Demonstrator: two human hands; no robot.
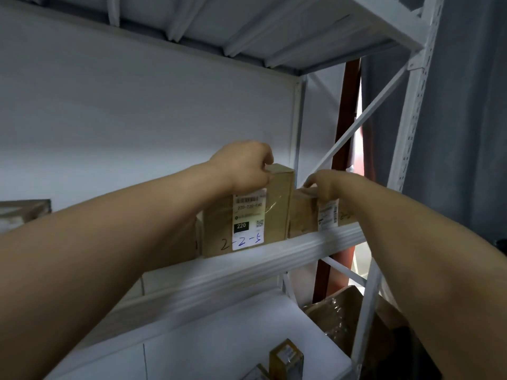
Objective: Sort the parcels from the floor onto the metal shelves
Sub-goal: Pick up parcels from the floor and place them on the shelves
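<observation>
A tall brown parcel (274, 212) stands upright on the white metal shelf (274, 256), with a white label marked 220 and handwritten "2-2-5". My left hand (244, 165) grips its top left corner. Right beside it sits a lower brown parcel (301, 218) with a white label. My right hand (323, 185) holds the top edge of that lower parcel, fingers curled over it. Both parcels touch side by side near the shelf's right end.
Another shelf deck (247, 28) hangs overhead. At the far left stands a further parcel (24, 212). The lower shelf (219, 338) carries a small yellowish box (286, 357). A large brown carton (345, 319) lies at the lower right behind the shelf's cross braces and upright post (411, 127).
</observation>
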